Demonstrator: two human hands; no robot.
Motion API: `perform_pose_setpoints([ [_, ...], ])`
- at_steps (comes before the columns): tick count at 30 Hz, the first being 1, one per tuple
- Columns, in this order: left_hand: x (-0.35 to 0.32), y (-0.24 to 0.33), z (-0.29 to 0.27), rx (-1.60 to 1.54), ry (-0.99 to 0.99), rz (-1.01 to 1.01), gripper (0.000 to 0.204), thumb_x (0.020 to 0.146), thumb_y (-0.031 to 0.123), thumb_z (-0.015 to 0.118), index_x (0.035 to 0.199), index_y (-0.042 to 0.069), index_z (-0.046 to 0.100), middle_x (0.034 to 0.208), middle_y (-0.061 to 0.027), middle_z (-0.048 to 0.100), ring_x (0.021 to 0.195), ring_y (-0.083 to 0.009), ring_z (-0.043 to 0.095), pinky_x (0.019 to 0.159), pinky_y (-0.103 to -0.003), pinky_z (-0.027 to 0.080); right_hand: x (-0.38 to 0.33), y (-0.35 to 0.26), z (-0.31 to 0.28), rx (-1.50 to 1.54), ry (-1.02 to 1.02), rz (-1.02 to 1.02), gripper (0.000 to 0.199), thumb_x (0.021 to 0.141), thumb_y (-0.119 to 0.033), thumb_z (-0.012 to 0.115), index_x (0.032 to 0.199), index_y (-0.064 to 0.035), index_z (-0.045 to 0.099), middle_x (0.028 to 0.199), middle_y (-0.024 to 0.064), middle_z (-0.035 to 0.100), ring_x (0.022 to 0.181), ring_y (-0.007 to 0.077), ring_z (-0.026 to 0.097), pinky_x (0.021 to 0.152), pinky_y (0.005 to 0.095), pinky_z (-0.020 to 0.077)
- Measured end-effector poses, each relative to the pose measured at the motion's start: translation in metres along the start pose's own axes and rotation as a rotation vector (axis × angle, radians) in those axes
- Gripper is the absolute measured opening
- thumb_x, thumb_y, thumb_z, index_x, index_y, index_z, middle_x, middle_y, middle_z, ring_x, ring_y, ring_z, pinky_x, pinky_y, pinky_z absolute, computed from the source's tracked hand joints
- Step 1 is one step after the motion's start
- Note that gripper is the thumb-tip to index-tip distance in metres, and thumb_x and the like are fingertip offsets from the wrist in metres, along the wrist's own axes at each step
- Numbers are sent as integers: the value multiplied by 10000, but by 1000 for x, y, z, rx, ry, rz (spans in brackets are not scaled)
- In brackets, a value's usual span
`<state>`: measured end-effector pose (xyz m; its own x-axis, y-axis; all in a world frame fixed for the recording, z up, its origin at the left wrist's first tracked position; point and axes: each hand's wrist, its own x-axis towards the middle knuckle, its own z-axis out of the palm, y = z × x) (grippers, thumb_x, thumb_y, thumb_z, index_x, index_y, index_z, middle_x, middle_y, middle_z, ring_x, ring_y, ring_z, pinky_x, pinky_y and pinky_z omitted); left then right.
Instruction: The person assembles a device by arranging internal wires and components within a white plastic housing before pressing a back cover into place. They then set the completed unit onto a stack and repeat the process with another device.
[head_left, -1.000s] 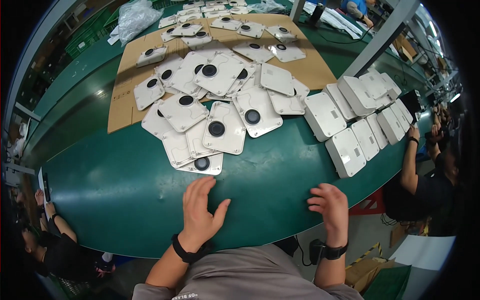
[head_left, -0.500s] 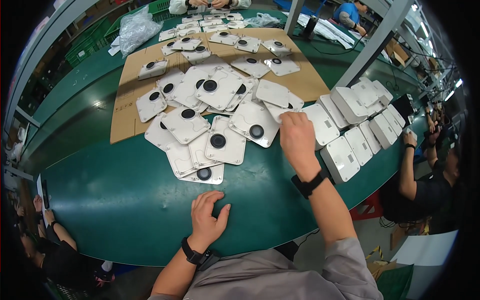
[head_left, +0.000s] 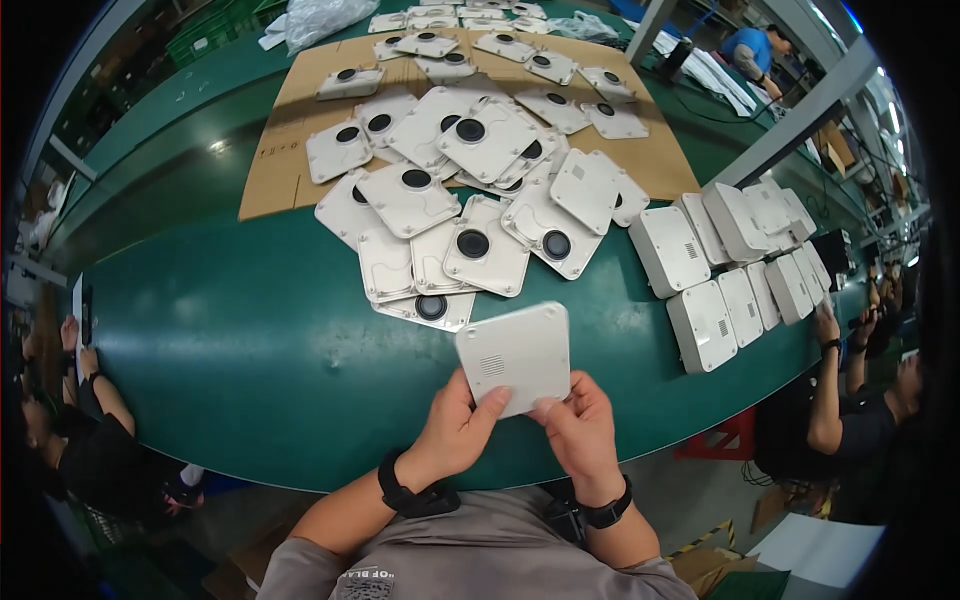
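Note:
Near the table's front edge I hold up a white square plastic cover [head_left: 525, 350], its rounded corners and small slotted grille facing me. My left hand [head_left: 459, 427] grips its lower left side, thumb on the face. My right hand [head_left: 582, 428] pinches the lower right corner, fingers behind it. Just beyond lies a loose heap of similar white covers, many showing a round black speaker, such as this speaker cover [head_left: 487, 245] on the near side. One cover [head_left: 585, 192] at the heap's right lies grille side up.
Stacked white box-shaped housings [head_left: 703, 325] stand on the right of the green table [head_left: 250, 330]. A flat cardboard sheet [head_left: 270, 180] lies under the far covers. A metal post [head_left: 800, 115] rises at the far right. Other people work at both sides, one person [head_left: 850, 420] nearby on the right.
My right hand has left the right side of the heap and come back toward me with a cover. My left hand, empty before, now grips it too. The view has shifted.

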<state>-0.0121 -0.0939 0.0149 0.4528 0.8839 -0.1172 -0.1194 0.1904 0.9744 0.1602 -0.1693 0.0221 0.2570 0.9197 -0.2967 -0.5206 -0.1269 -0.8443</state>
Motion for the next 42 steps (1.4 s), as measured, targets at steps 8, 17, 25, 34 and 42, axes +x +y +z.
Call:
perform_pose_setpoints([
  [8,-9,35,-43,670,-358,-47,405,985,143,690,1326,0,523,1080,-156,744,973,-345,741,851,-411,567,18,-55,24,-1052,-71,-572,456,882,14,752,1318,18,617,1183,108,708,1036,195,690,903,351,557],
  [17,-2,43,-37,734,203,508,507,898,73,756,1360,37,550,1184,-173,680,1090,-325,675,862,-404,550,49,-74,4,-833,-289,-344,237,872,50,733,1109,41,729,1057,123,756,954,177,705,828,283,545],
  [25,25,-3,-20,693,30,342,351,849,69,796,1177,22,677,1106,-171,694,999,-320,678,803,-392,548,76,-25,-43,-311,-249,-234,204,893,92,682,1086,39,724,1146,141,743,1011,203,699,884,298,553],
  [34,41,-11,-16,795,76,521,208,837,99,812,982,-6,706,907,-136,727,865,-330,691,720,-402,554,77,-28,-62,-212,-203,-117,179,887,90,682,1058,45,712,1113,164,738,1107,257,688,986,339,527],
  [42,39,-5,-13,714,69,439,257,807,96,827,1027,26,716,925,-96,756,866,-276,711,729,-369,559,96,-17,-96,84,-321,-41,227,908,10,713,1133,22,698,1198,168,713,1178,281,664,1074,428,491],
])
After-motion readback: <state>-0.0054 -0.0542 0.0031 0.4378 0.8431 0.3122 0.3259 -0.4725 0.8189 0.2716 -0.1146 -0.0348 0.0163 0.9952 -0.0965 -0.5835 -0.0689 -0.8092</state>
